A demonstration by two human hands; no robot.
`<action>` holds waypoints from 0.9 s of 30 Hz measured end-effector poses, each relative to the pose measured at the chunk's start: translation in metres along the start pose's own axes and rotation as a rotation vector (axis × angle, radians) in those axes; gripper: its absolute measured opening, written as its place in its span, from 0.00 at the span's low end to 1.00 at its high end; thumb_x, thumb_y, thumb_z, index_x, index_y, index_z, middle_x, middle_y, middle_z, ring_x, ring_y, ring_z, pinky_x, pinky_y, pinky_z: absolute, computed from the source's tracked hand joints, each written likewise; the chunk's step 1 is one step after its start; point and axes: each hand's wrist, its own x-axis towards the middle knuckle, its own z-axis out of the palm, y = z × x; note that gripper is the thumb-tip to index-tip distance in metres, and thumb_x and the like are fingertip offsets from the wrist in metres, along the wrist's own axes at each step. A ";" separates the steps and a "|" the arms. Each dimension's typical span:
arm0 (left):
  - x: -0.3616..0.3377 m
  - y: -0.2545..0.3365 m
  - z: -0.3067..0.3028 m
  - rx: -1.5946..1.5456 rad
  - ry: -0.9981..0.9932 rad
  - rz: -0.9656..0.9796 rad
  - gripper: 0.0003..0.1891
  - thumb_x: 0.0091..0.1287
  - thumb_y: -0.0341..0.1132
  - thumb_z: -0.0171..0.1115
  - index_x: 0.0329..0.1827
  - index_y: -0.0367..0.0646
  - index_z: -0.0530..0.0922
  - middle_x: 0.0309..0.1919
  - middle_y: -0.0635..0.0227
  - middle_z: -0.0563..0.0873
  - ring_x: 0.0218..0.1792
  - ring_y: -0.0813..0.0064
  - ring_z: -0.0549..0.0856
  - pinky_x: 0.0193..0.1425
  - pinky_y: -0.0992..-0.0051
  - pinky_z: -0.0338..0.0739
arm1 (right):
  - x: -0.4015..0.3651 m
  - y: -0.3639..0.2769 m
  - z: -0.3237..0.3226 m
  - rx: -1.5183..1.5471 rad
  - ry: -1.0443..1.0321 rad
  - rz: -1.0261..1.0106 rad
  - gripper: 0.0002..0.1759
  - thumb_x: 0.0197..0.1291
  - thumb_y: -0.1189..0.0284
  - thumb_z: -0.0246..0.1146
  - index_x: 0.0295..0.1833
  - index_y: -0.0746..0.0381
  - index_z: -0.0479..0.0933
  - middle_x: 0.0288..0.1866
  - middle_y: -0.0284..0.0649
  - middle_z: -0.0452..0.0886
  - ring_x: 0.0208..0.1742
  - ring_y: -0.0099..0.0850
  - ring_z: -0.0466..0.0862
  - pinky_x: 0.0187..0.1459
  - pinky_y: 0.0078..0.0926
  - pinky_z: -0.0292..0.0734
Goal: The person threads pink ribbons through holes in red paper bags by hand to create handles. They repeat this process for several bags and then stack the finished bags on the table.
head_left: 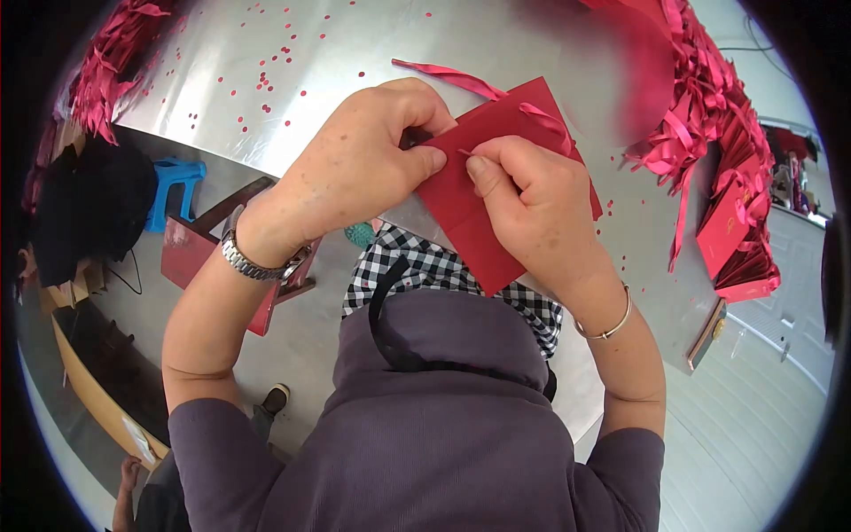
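Observation:
A flat red paper bag (pixel 470 199) is held up over the edge of a shiny metal table (pixel 292 53). My left hand (pixel 363 164) pinches the bag's upper left edge between thumb and fingers. My right hand (pixel 532 208) grips the bag's middle and pinches the thin end of a red ribbon (pixel 545 115) against the paper. The ribbon loops over the bag's top edge and trails left behind it. A metal watch sits on my left wrist and a thin bangle on my right.
Heaps of red ribbon (pixel 700 106) lie at the table's right, with stacked red bags (pixel 736 235) below them. More ribbon (pixel 111 62) lies far left. Red paper dots (pixel 266 84) dot the table. A blue stool (pixel 177 182) and a red stool (pixel 199 248) stand on the floor.

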 end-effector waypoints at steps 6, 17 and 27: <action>0.000 0.003 -0.007 0.018 -0.102 -0.095 0.08 0.57 0.17 0.60 0.40 0.31 0.78 0.43 0.70 0.79 0.35 0.81 0.76 0.42 0.80 0.73 | 0.009 -0.001 0.002 -0.185 -0.051 -0.102 0.09 0.60 0.73 0.61 0.28 0.64 0.74 0.24 0.45 0.80 0.26 0.42 0.82 0.26 0.38 0.75; 0.001 -0.008 0.000 0.093 0.034 0.024 0.06 0.57 0.22 0.58 0.35 0.31 0.81 0.34 0.59 0.83 0.28 0.65 0.86 0.12 0.74 0.78 | 0.024 -0.030 0.011 -0.826 -0.270 -0.341 0.04 0.46 0.74 0.63 0.24 0.63 0.81 0.21 0.46 0.82 0.27 0.39 0.85 0.28 0.33 0.80; 0.001 -0.004 -0.002 0.082 0.061 -0.034 0.05 0.58 0.19 0.60 0.37 0.32 0.79 0.40 0.66 0.82 0.38 0.76 0.81 0.44 0.73 0.77 | 0.021 -0.013 0.005 -0.248 -0.102 0.015 0.11 0.58 0.70 0.62 0.29 0.67 0.79 0.24 0.51 0.81 0.27 0.49 0.83 0.29 0.44 0.77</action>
